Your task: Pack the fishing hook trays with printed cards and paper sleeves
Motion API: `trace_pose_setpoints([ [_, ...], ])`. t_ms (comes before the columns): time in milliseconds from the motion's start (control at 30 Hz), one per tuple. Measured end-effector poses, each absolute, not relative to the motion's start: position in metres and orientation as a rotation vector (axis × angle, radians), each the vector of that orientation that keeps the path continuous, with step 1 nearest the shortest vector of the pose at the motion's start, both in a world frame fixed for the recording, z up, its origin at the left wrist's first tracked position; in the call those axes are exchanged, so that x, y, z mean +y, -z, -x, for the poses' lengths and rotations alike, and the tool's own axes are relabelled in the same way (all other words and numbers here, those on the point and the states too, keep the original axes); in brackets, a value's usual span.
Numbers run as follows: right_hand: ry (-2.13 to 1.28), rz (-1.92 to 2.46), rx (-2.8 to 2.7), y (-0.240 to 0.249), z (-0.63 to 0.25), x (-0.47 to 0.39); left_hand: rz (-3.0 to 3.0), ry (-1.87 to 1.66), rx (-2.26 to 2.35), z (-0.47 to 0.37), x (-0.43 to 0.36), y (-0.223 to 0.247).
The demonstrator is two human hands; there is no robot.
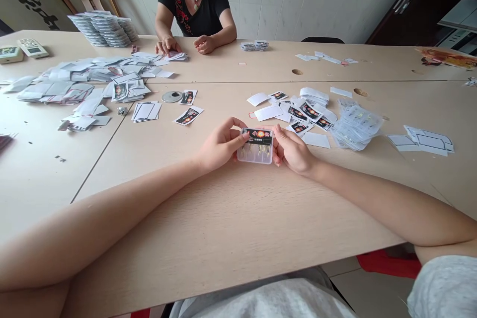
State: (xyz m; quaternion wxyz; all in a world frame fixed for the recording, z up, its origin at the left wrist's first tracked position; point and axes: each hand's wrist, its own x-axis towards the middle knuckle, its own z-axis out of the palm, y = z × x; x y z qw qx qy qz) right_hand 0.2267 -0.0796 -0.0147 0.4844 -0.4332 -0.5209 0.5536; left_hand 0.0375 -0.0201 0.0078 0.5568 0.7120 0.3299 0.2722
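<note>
Between my two hands is a small clear plastic box (257,153) with a black printed label (260,136) along its upper part. Small metallic pieces, too small to name surely, show through its compartments. My left hand (225,143) grips the box's left side, thumb on the label's edge. On the other side my right hand (292,149) holds the right edge between thumb and fingers. Beyond my right hand lie a loose heap of black-printed labels (309,110) and a pile of similar clear boxes (357,126).
Across the table a person (192,10) has one hand on paper slips. Many white slips (93,72) spread over the left side, near bagged stacks (106,29). White cards (428,140) lie at right. A round grey lid-like disc (172,97) lies left of centre.
</note>
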Motion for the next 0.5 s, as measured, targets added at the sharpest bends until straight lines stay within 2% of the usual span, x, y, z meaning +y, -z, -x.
trace_pose_setpoints([
  [267, -1.314, 1.003, -1.265, 0.015, -0.227, -0.080, -2.595, -0.846, 1.461, -0.026, -0.006, -0.003],
  [367, -1.301, 1.024, -1.302, 0.013, -0.227, -0.082, -2.823, -0.927, 1.219, -0.027, -0.015, -0.003],
  [500, -1.267, 1.039, -1.353, 0.013, -0.226, -0.083, -2.945, -0.479, 0.440, -0.035, -0.031, -0.002],
])
